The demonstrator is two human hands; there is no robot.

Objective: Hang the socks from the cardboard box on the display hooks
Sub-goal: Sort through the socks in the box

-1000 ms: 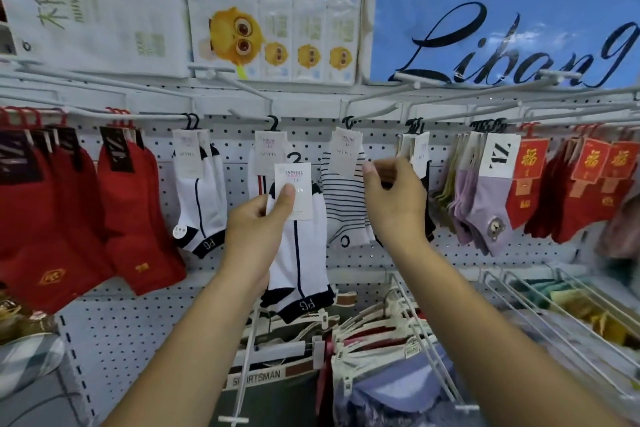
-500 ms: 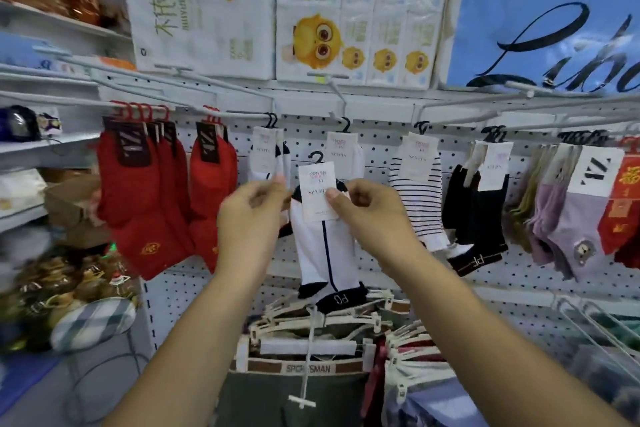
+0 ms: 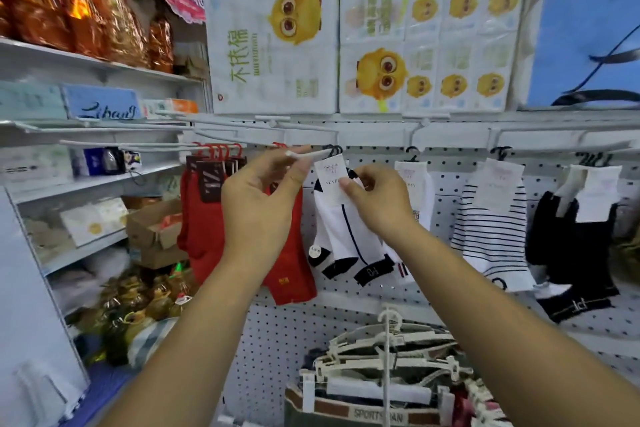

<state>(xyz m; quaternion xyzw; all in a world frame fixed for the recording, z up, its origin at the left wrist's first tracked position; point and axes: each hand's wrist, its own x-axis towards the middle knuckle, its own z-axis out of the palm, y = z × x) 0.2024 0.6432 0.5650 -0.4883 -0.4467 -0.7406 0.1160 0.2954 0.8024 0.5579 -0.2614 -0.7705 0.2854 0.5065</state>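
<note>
A: Which step is in hand?
B: Threading. Left hand (image 3: 258,199) pinches the white hook (image 3: 304,155) tip by the pegboard (image 3: 277,333); right hand (image 3: 377,199) pinches the sock (image 3: 341,236) tag (image 3: 333,178).
A: Next?
B: I'd say slide its black hanger (image 3: 334,150) fully back, then release.
A: Looks?
B: 1 white pair, navy trim, right of the red socks (image 3: 204,236).

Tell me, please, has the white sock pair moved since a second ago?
Yes: the white sock pair has moved left, from beside the striped socks to next to the red socks.
</note>
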